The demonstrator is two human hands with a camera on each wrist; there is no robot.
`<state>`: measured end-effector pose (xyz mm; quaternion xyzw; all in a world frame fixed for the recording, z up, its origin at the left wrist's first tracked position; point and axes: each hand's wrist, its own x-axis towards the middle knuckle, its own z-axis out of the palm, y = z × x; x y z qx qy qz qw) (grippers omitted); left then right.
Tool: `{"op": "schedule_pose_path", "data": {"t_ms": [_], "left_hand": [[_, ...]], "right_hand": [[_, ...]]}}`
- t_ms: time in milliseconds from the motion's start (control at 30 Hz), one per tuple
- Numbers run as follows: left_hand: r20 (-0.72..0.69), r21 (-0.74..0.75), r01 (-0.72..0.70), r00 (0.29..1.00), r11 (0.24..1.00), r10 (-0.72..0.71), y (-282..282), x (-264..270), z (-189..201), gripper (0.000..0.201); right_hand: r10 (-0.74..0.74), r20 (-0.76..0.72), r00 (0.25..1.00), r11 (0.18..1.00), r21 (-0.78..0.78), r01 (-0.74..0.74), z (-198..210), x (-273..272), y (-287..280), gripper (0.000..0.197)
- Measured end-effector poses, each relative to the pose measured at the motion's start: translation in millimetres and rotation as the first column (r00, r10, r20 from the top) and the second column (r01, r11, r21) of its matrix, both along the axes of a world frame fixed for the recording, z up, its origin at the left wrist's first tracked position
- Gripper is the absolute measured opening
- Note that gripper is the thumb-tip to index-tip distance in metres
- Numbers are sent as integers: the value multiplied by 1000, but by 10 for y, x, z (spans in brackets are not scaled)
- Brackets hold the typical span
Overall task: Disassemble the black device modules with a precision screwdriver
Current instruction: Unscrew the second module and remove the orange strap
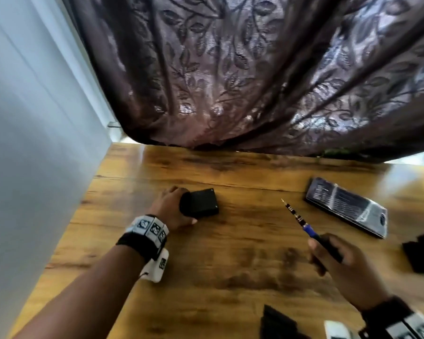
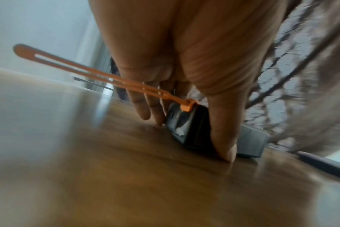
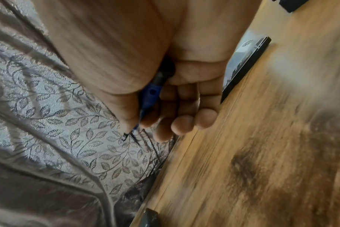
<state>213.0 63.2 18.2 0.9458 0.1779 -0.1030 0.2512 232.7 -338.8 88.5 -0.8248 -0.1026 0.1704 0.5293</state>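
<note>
The precision screwdriver (image 1: 301, 222) slants from the near right up to the far left, its tip aimed toward the black module (image 1: 201, 203) and lifted off the desk (image 1: 230, 265). The right hand (image 1: 338, 263) wraps its blue-and-black handle, fingers curled round it, with the shaft jutting out beyond the grip. The left hand (image 1: 171, 207) clasps the module's left end, thumb on the near side and fingers on the far side, the module resting flat on the desk. An orange strap (image 2: 99, 75) sticks out from the module. A flat bit case (image 1: 348, 206) lies far right; more black parts (image 1: 421, 255) sit at the right edge.
</note>
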Motion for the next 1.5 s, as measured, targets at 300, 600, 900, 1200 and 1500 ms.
{"op": "schedule_pose_path", "data": {"t_ms": [300,600,900,1200,1500], "left_hand": [[-42,4,255,966,967,-254,-1816,-24,53,85],[-27,146,403,915,904,-403,-2535,-71,74,94],[-71,242,541,838,806,-541,-2862,51,142,71],[-20,201,552,828,809,-560,-2822,31,104,75],[-98,169,661,749,731,-655,-2736,38,92,60]], "right_hand": [[-97,-11,995,995,23,97,-109,41,-705,44],[-108,17,994,991,-79,109,-166,172,-1309,42],[-94,7,996,991,-95,94,-227,358,-1524,24],[-75,-8,997,991,-112,74,-214,363,-1502,26],[-78,90,993,978,-186,94,-54,353,-1375,59]]}}
